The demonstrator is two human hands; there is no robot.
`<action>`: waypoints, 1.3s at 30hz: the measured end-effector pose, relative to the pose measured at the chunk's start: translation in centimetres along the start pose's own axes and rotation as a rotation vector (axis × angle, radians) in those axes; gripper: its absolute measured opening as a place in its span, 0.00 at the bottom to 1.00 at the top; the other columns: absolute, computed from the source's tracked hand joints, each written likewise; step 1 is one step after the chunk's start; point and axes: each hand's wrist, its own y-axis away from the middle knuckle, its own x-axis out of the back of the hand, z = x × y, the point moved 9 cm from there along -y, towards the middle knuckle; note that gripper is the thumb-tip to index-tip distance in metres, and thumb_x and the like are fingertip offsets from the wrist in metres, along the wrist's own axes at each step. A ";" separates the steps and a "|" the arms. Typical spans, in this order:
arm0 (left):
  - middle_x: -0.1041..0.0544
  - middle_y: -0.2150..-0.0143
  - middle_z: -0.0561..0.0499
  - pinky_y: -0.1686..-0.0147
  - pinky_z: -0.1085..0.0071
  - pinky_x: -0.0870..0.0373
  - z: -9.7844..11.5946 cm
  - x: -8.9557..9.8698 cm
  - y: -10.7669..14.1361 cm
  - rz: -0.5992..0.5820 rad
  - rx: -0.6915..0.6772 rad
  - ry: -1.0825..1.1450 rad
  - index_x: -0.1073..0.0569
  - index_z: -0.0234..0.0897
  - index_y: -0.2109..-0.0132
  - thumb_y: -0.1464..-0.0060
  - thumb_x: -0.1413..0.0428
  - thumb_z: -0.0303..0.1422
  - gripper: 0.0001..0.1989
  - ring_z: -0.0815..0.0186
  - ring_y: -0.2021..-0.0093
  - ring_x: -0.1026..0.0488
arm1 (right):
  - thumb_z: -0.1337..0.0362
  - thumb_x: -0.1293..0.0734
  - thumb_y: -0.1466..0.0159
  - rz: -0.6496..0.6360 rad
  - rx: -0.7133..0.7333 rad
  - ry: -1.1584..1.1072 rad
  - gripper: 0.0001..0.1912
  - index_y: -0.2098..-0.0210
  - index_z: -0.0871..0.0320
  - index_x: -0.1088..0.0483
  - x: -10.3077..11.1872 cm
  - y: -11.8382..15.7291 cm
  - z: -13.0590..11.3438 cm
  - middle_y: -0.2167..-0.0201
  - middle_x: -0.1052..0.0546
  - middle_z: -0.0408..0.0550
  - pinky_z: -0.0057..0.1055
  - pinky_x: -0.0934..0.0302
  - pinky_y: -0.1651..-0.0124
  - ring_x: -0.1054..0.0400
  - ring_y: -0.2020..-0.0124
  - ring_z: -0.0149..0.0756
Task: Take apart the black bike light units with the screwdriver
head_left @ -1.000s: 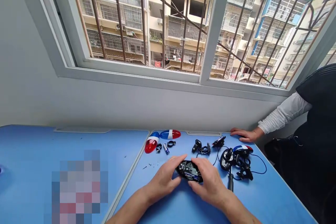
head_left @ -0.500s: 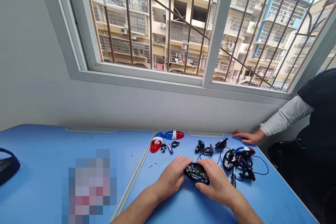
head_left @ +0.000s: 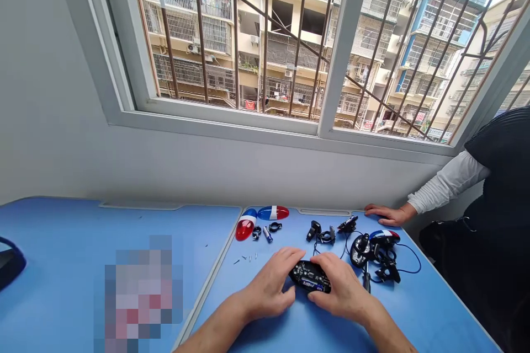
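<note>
Above the table, a black oval light housing (head_left: 311,276) shows its bare circuit board and a blue battery-like cylinder. My right hand (head_left: 342,287) grips its right end, with the thumb below and fingers over the top. My left hand (head_left: 271,284) keeps its fingers on the upper left edge; its thumb lies just off the lower left end. Beyond the hands are two red, white and blue covers (head_left: 246,224), black ring clamps (head_left: 275,226), a small cylinder (head_left: 268,234) that looks like a battery, and several screws (head_left: 250,258).
To the right lie black clamps (head_left: 327,235), a round black-and-silver part (head_left: 361,250), a lidded light (head_left: 385,237), cables and a screwdriver (head_left: 367,281). A person's hand (head_left: 389,214) rests on the far table edge. A blurred patch (head_left: 141,292) covers the left; a dark object (head_left: 10,265) sits beyond.
My left thumb has come away from the housing's edge and moved down. The housing sits slightly lower in my right hand. The view has shifted a little.
</note>
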 end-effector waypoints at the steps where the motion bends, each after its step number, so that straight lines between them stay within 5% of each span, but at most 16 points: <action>1: 0.32 0.41 0.44 0.39 0.52 0.39 -0.1 -0.1 0.1 -0.006 -0.002 0.014 0.41 0.41 0.37 0.59 0.48 0.19 0.39 0.52 0.42 0.36 | 0.70 0.30 0.49 -0.001 -0.004 -0.008 0.26 0.50 0.57 0.35 0.0 0.0 0.0 0.55 0.27 0.52 0.40 0.38 0.51 0.33 0.53 0.45; 6: 0.33 0.39 0.43 0.39 0.51 0.42 -1.0 -0.8 0.3 -0.034 0.042 0.086 0.43 0.42 0.36 0.55 0.42 0.24 0.38 0.50 0.41 0.37 | 0.70 0.30 0.49 -0.026 -0.019 -0.035 0.26 0.50 0.58 0.35 0.2 0.0 0.0 0.54 0.27 0.53 0.41 0.39 0.51 0.33 0.54 0.46; 13: 0.24 0.52 0.47 0.51 0.59 0.33 -0.5 -0.7 -0.6 -0.086 0.099 0.129 0.30 0.41 0.48 0.54 0.39 0.27 0.24 0.54 0.52 0.31 | 0.71 0.32 0.49 -0.055 -0.001 -0.062 0.26 0.50 0.55 0.35 0.2 0.2 -0.4 0.55 0.27 0.50 0.39 0.40 0.52 0.34 0.53 0.45; 23: 0.24 0.53 0.47 0.53 0.62 0.35 0.0 -0.4 -0.7 -0.086 0.120 0.118 0.31 0.41 0.45 0.53 0.40 0.26 0.27 0.55 0.55 0.30 | 0.74 0.34 0.49 -0.055 0.043 -0.104 0.29 0.47 0.56 0.36 0.1 0.2 -0.3 0.52 0.28 0.51 0.39 0.40 0.50 0.35 0.52 0.44; 33: 0.24 0.57 0.48 0.55 0.63 0.37 0.0 -0.7 -0.7 -0.102 0.105 -0.022 0.30 0.40 0.50 0.48 0.40 0.30 0.17 0.57 0.57 0.30 | 0.71 0.31 0.48 -0.132 -0.047 -0.080 0.30 0.46 0.60 0.35 0.5 0.2 0.1 0.49 0.28 0.55 0.40 0.40 0.46 0.35 0.48 0.47; 39: 0.26 0.63 0.49 0.59 0.65 0.37 -0.2 0.0 -0.8 -0.077 0.188 -0.145 0.27 0.39 0.56 0.52 0.39 0.30 0.14 0.58 0.61 0.31 | 0.69 0.32 0.46 -0.123 -0.176 -0.041 0.30 0.44 0.59 0.34 1.4 0.3 2.3 0.48 0.27 0.56 0.39 0.39 0.47 0.33 0.48 0.48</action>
